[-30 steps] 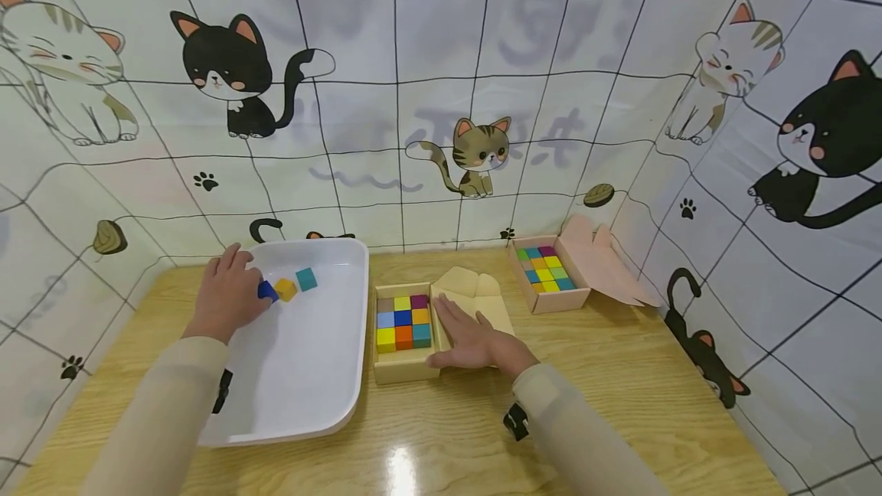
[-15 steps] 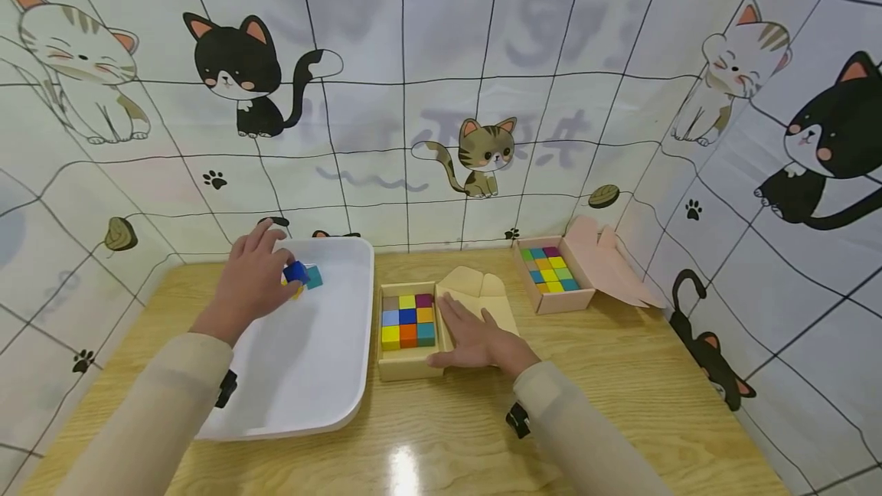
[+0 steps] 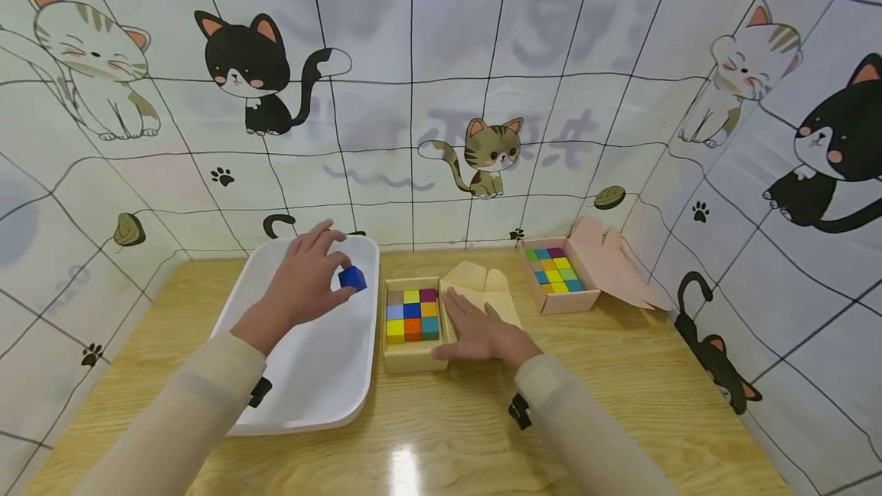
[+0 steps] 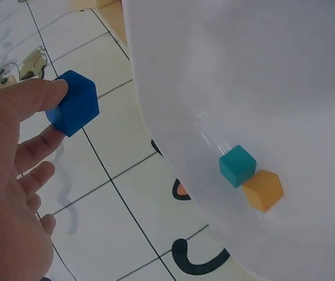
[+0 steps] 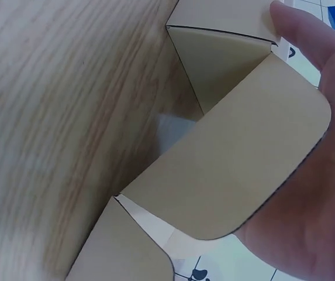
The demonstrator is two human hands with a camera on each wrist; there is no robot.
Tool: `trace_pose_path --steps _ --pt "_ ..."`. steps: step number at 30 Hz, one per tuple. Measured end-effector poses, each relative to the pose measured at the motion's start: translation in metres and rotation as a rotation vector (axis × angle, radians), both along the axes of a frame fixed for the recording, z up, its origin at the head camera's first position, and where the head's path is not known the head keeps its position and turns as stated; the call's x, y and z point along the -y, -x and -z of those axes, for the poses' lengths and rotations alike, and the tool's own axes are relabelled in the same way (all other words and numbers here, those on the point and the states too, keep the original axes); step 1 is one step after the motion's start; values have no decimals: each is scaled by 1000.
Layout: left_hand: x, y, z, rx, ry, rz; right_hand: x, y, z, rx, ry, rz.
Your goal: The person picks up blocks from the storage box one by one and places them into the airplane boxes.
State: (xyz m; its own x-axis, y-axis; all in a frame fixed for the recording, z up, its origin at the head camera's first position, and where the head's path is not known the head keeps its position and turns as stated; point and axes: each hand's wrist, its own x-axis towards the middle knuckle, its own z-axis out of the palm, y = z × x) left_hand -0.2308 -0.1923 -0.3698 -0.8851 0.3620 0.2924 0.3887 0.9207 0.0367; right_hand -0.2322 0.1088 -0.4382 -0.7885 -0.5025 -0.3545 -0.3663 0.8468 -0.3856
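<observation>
My left hand (image 3: 299, 282) pinches a blue cube (image 3: 352, 279) between thumb and finger, above the right side of the white tray (image 3: 324, 373). In the left wrist view, a teal cube (image 4: 237, 165) and an orange-yellow cube (image 4: 263, 190) touch each other inside the tray. In the head view, the left hand hides them. To the tray's right stands a cream cardboard box (image 3: 413, 363) with rows of coloured cubes (image 3: 411, 316) in it. My right hand (image 3: 482, 334) rests with extended fingers on its opened lid (image 3: 506, 305), by the box's right wall. Folded lid flaps (image 5: 231, 152) fill much of the right wrist view.
Further back on the right, a pink box (image 3: 568, 302) holds more coloured cubes, its lid (image 3: 616, 270) folded out to the right. Everything stands on a wooden table (image 3: 441, 435). A cat-print sheet (image 3: 441, 44) surrounds the back and sides.
The left hand has lifted the blue cube off the tray floor and carried it rightward, past the other two cubes. The right hand stays on the cream box's lid.
</observation>
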Motion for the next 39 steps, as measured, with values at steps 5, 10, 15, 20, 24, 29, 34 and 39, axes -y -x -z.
trace_pose_path --steps 5,10,15,20,24,29,34,39 --pt "-21 -4 -2 23 -7 59 1 5 -2 4 -16 -7" --pt "-39 -7 1 77 -1 119 2 9 -2 20 -23 -1" --pt "-51 -6 13 125 26 172 3 11 -1 36 -12 2" --pt "-62 -5 24 217 53 199 3 11 -1 46 9 0" --pt "-69 -1 33 271 91 205 3 10 -2 43 8 2" --pt "-75 2 42 318 165 189 2 10 -1 40 12 1" --pt "-78 4 46 350 202 179 2 10 2 38 25 11" --pt "-78 8 49 359 280 175 2 11 3 27 23 12"
